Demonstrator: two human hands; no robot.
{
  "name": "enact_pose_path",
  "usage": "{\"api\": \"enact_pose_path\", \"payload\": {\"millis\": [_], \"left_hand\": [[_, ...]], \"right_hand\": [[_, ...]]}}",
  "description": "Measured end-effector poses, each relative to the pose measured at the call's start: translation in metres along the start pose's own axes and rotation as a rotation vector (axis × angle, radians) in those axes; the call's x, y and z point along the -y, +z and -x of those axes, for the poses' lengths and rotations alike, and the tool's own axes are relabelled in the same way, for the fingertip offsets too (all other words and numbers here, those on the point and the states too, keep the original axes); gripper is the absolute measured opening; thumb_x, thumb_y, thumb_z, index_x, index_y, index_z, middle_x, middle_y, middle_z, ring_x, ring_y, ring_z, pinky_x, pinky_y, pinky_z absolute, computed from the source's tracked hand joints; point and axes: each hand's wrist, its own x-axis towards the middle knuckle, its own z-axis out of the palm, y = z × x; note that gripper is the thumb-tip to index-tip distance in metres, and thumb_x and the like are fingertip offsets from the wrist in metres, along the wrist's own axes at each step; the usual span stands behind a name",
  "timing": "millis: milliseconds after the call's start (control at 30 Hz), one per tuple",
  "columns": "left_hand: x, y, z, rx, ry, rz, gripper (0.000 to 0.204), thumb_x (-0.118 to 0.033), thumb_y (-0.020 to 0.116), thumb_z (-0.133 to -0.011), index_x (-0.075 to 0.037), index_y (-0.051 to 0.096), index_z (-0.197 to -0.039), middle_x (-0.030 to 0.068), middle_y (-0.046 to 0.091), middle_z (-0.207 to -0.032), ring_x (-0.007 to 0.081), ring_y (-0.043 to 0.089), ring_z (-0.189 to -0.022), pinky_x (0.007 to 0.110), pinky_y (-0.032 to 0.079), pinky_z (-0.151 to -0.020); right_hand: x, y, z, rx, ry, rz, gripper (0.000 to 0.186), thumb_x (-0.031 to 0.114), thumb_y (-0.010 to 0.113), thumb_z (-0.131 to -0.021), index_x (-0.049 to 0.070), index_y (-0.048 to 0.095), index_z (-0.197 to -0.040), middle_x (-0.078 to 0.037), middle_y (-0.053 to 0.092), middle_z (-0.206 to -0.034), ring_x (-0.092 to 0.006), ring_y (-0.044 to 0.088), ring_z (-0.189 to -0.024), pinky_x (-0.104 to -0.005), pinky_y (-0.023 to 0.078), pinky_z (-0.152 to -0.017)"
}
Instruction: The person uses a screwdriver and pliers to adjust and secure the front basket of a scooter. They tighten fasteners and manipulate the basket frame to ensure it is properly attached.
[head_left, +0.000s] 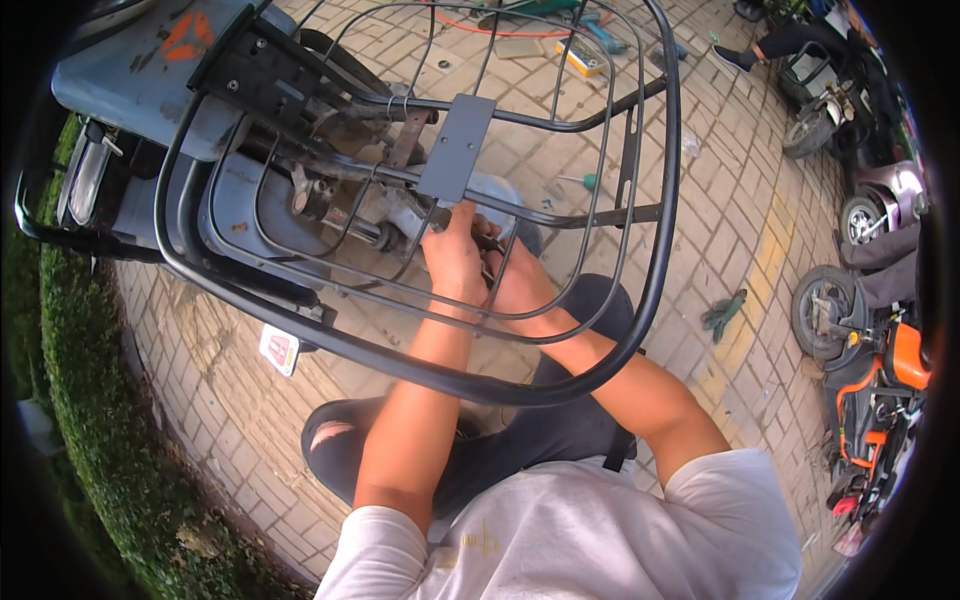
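A black wire basket (655, 260) is fixed to a light-blue scooter (130, 85), and both my forearms show through its wires. Beneath its grey plate (458, 150), my left hand (455, 258) is closed beside the scooter's exposed metal front tube (408, 212). Close against it, my right hand (518, 278) is closed too, its fingers curled toward the left hand. Something dark shows between the fingers, but its kind is hidden by the hands and wires. A rounded light-blue part (497, 192) lies just beyond the hands.
A green-handled screwdriver (590, 181) and a dark green glove (722, 315) lie on the brick paving. Farther off are a yellow box (582, 56) and a red hose (450, 22). Parked scooters (880, 390) line the right, with another person's leg (790, 42) beyond. A hedge (100, 430) runs along the left.
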Motion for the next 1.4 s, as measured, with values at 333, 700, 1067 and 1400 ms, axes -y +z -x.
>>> {"api": "enact_pose_path", "payload": {"millis": [333, 700, 1067, 1400], "left_hand": [[0.006, -0.035, -0.024, 0.555, -0.089, 0.189, 0.036, -0.035, 0.067, -0.086, -0.009, 0.046, -0.072, 0.0052, 0.045, -0.065, 0.0234, 0.049, -0.065, 0.044, 0.045, -0.071], [-0.002, -0.039, -0.02, 0.69, -0.127, 0.195, 0.04, -0.04, 0.068, -0.085, -0.009, 0.046, -0.073, 0.0044, 0.045, -0.064, 0.022, 0.049, -0.064, 0.042, 0.046, -0.072], [0.008, -0.028, -0.026, 0.4, 0.025, 0.015, 0.047, -0.03, 0.071, -0.087, -0.001, 0.054, -0.12, 0.0104, 0.062, -0.109, 0.0212, 0.059, -0.103, 0.035, 0.047, -0.092], [0.016, 0.024, -0.022, 0.059, 0.055, 0.32, 0.019, -0.021, 0.058, -0.096, -0.006, 0.051, -0.087, 0.0059, 0.054, -0.069, 0.022, 0.056, -0.069, 0.036, 0.048, -0.07]], "right_hand": [[-0.075, -0.045, -0.019, 0.778, 0.547, -1.78, 0.041, 0.034, 0.073, -0.084, 0.003, 0.054, -0.102, -0.008, 0.059, -0.098, -0.0318, 0.063, -0.101, -0.0517, 0.049, -0.091], [-0.043, -0.017, -0.013, 0.951, 0.606, -1.763, 0.047, 0.007, 0.067, -0.087, 0.012, 0.039, -0.124, -0.006, 0.057, -0.103, -0.0245, 0.063, -0.089, -0.0419, 0.054, -0.08], [-0.04, -0.061, -0.057, 0.236, -0.007, -0.035, 0.017, 0.018, 0.071, -0.079, 0.003, 0.065, -0.084, -0.009, 0.065, -0.076, -0.0258, 0.063, -0.07, -0.0375, 0.049, -0.064], [-0.012, -0.06, -0.026, -0.003, -0.101, 0.28, 0.031, 0.012, 0.074, -0.065, 0.004, 0.062, -0.092, -0.017, 0.058, -0.101, -0.0383, 0.054, -0.092, -0.0453, 0.043, -0.082]]}}
